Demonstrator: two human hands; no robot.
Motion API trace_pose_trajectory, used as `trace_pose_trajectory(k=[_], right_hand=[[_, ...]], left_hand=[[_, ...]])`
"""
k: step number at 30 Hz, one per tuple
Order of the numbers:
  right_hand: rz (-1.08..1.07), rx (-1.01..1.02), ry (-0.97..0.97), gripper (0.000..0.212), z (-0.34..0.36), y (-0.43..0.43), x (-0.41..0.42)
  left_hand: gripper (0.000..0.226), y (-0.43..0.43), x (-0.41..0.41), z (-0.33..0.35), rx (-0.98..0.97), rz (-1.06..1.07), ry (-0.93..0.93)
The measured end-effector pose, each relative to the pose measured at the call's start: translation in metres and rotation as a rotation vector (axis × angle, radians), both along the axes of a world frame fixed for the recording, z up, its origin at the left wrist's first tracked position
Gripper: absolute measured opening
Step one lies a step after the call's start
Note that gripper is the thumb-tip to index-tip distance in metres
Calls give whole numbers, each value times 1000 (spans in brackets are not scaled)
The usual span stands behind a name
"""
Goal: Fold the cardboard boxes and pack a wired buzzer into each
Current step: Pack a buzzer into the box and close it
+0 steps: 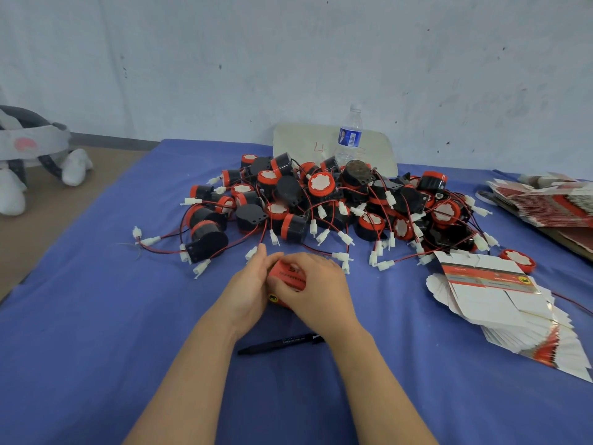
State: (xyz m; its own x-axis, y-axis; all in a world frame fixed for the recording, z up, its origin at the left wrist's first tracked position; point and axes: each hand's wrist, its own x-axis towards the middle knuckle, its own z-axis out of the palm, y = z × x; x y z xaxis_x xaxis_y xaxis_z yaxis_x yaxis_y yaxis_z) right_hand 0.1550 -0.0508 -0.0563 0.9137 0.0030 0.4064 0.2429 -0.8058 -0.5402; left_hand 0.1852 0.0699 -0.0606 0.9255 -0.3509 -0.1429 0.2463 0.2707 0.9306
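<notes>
Box point(287, 276): small, red, held between both hands just above the tabletop point(96, 316), at centre, just in front of the buzzer pile point(321, 200).

Left hand point(248, 285): cups the box's left end. Its fingers point(260, 261) are close together and reach up and round the far side.

Right hand point(316, 285): lies over the right end. Its fingers point(282, 292) are curled down over the near face, pressed together, and clamp the box against the left palm.

Hidden: both ends of the box and most of its top. Flap state cannot be read, nor whether anything is inside. Only a strip of the red face with black print shows, plus a yellow emblem low on the near side. The print is too blurred to read.

Orientation: the printed face looks up and toward the camera. The print line runs left to right and drops slightly toward the right. The long axis seems to follow it, but with the ends covered this is uncertain.

Surroundings:
- Pen point(282, 343), black, lies on the tabletop near the wrists, partly under the right forearm.
- The pile is black-and-red buzzers with red-black leads and white plugs, tangled together.
- A fanned stack of flat boxes point(500, 300) lies to the right, with one buzzer point(518, 260) just behind it.
- A second stack point(545, 200) lies farther right and is cut by the frame edge.
- A bottle point(349, 136) stands behind the pile, in front of a pale board point(308, 142) that leans on the wall.
- A plush toy point(19, 155) is at far left, off the tabletop and partly cut off.
</notes>
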Motion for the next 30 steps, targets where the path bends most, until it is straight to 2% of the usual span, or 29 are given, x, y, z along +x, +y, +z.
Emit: trace_pose_trajectory(k=[4, 15, 17, 19, 21, 23, 26, 30], right_hand=[[-37, -12, -45, 30, -2, 3, -1], [-54, -125, -91, 31, -3, 5, -1], [-97, 32, -72, 32, -2, -2, -1], [-133, 374, -33, 30, 4, -9, -1], [-95, 657, 4, 30, 11, -11, -1], [-18, 718, 15, 31, 13, -9, 0], [60, 767, 53, 24, 16, -5, 0], [165, 1077, 151, 21, 20, -9, -3]], left_hand=[[58, 1, 2, -3, 23, -43, -57], [61, -2, 3, -4, 16, -41, -56], [55, -5, 3, -3, 5, 16, -63], [43, -7, 0, -3, 38, 61, -97], [38, -12, -4, -1, 63, -16, -159], [41, -23, -9, -2, 41, -102, -178], [43, -31, -10, -3, 11, -14, -153], [48, -32, -9, -5, 76, 94, -221]])
